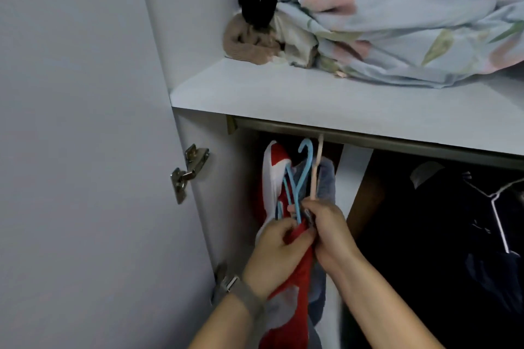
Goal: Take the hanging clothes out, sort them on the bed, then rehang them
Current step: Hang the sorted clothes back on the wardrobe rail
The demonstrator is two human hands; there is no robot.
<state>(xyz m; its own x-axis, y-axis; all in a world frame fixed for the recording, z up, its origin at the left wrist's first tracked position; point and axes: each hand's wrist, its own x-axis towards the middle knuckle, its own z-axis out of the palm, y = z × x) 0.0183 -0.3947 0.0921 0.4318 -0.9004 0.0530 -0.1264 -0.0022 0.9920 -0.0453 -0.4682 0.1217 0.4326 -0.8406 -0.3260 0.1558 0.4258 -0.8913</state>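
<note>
Both hands were inside the white wardrobe, under the metal rail. The left hand had a tight grip on the red and white garment — the right hand pinched the blue plastic hangers.

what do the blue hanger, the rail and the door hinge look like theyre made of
Blue hanger: looks like moulded plastic, uniform colour with a smooth, slightly glossy surface. Rail: seemingly metal with a dull brushed grey-bronze finish, though dim light leaves it open. Door hinge: bright shiny metal, probably steel, with clear reflections.
</note>
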